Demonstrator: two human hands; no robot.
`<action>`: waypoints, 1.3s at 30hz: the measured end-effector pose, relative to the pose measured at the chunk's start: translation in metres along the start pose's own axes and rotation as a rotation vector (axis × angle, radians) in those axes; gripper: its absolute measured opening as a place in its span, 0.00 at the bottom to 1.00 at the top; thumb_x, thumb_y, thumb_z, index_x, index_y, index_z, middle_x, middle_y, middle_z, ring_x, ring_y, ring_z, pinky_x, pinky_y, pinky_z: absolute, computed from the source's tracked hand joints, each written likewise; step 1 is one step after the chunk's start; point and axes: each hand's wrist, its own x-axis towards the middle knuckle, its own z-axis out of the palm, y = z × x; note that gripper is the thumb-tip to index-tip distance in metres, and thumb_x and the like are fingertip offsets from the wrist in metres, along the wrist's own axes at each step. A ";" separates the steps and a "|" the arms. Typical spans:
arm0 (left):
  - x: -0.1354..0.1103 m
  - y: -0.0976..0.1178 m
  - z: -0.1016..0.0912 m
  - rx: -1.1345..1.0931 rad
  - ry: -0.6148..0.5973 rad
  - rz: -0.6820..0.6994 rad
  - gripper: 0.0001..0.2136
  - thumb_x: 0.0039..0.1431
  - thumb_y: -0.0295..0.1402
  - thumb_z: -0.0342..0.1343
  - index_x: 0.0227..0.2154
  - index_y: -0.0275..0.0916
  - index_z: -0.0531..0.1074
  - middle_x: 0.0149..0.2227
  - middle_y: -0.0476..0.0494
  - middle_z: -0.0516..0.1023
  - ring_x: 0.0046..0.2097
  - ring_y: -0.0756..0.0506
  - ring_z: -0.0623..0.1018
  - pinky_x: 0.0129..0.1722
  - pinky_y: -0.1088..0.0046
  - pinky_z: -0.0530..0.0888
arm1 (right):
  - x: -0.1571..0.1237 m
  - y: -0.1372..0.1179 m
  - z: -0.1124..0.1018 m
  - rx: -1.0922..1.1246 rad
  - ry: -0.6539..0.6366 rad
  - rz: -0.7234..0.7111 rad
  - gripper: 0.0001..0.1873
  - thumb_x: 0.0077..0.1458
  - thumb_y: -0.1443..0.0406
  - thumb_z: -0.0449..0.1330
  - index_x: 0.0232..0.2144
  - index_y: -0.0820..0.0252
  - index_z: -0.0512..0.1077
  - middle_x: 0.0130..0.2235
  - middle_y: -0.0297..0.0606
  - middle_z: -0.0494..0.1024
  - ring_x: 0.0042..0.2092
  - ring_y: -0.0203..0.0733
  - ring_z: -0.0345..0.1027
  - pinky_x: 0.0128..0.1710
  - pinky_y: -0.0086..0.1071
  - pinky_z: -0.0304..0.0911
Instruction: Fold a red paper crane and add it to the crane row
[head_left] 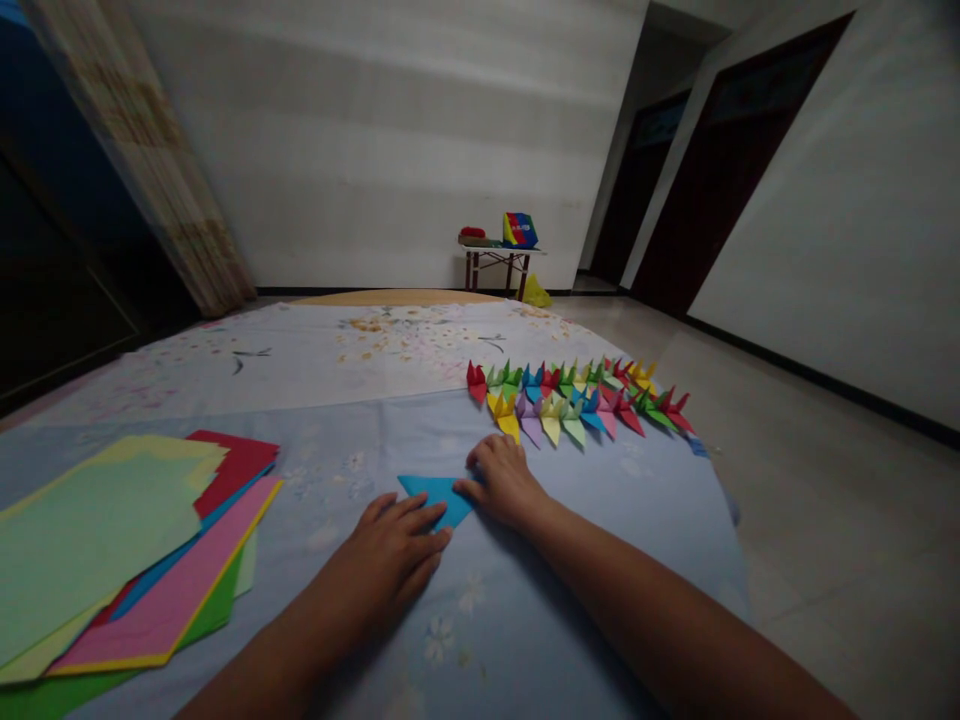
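Observation:
A piece of blue origami paper [433,488], folded into a triangle, lies on the blue floral tablecloth in front of me. My left hand [401,545] rests flat over its lower left part, fingers stretched and slightly spread. At the right corner, the thumb of my right hand [506,480] touches the paper. The other fingers of that hand are bent and stand apart from the thumb, beyond the paper. Just past my right hand, folded paper cranes [551,415] in many colours stand in two rows.
Sheets of coloured paper [97,540] lie in an uneven stack at the left. The tablecloth [442,630] covers a round table, whose edge curves away at the right. A small table [495,250] with a colourful box [520,230] stands by the far wall.

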 end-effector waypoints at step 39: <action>0.003 -0.005 -0.006 -0.150 -0.006 -0.104 0.12 0.59 0.38 0.48 0.42 0.54 0.73 0.53 0.45 0.70 0.61 0.33 0.55 0.54 0.36 0.36 | -0.003 0.000 0.004 -0.039 0.102 0.012 0.08 0.53 0.62 0.54 0.35 0.59 0.67 0.39 0.40 0.66 0.44 0.44 0.55 0.45 0.37 0.51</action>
